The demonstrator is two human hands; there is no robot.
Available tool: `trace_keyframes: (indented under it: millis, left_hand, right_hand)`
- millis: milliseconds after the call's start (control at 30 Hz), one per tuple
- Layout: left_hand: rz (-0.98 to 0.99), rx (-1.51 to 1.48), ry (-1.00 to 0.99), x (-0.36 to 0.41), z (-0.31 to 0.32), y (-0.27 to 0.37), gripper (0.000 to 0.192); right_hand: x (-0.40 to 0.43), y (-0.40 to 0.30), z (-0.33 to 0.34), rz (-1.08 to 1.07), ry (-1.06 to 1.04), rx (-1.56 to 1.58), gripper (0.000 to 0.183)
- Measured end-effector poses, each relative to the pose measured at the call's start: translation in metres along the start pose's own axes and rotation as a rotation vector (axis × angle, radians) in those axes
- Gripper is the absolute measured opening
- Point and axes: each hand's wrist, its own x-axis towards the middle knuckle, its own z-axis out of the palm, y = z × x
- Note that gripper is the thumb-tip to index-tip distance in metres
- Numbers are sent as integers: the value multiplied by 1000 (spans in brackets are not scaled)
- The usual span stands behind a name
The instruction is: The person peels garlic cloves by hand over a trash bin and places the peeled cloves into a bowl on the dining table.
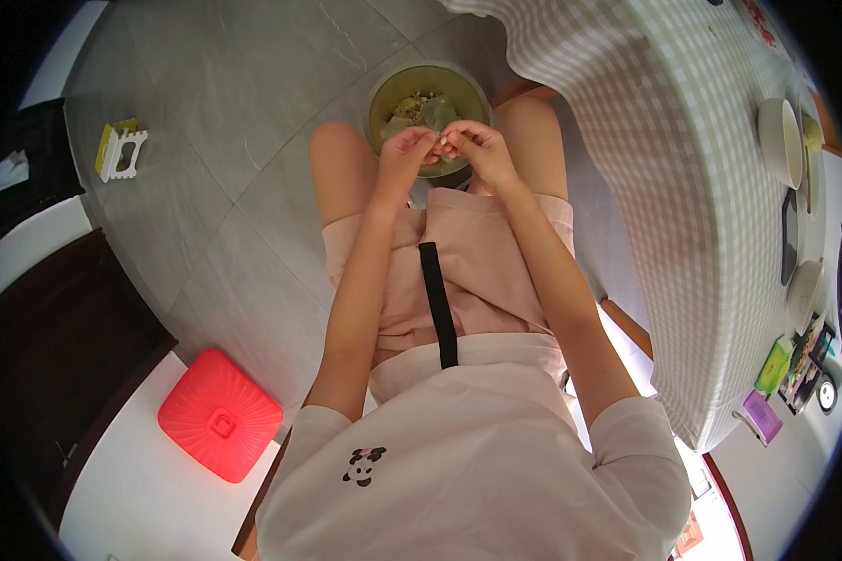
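Observation:
My left hand [410,151] and my right hand [476,149] meet fingertip to fingertip over the near part of a round bin [386,83] on the floor between my knees. A small whitish piece [444,140] is pinched in the fingers of my right hand, close to the left fingertips. The left thumb and fingers are pressed together, but whether they also grip the piece or something else cannot be told. Inside the bin lie pale scraps [414,106] and a translucent plastic bag [440,112].
On my right stands a table with a checked tablecloth [687,210], bearing bowls [779,144], a dark phone-like slab [789,237] and a green packet [774,365]. A white and green folding stool [123,151] stands on the floor at the left. A red plastic lid [221,417] is lower left.

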Motion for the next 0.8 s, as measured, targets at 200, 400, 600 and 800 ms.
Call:
trace_keyframes:
  millis: [200, 400, 600, 800]
  left_hand:
    - [156, 468, 181, 22, -12, -18, 11]
    - [259, 682, 207, 53, -29, -45, 14]
    - [173, 306, 65, 38, -10, -24, 14]
    - [-79, 32, 32, 25, -7, -5, 18]
  right_hand:
    - [3, 2, 0, 132, 82, 151, 12]
    - [7, 6, -3, 241, 90, 319, 13]
    - [9, 9, -11, 255, 140, 334, 14]
    - [13, 12, -13, 276, 154, 326, 17]
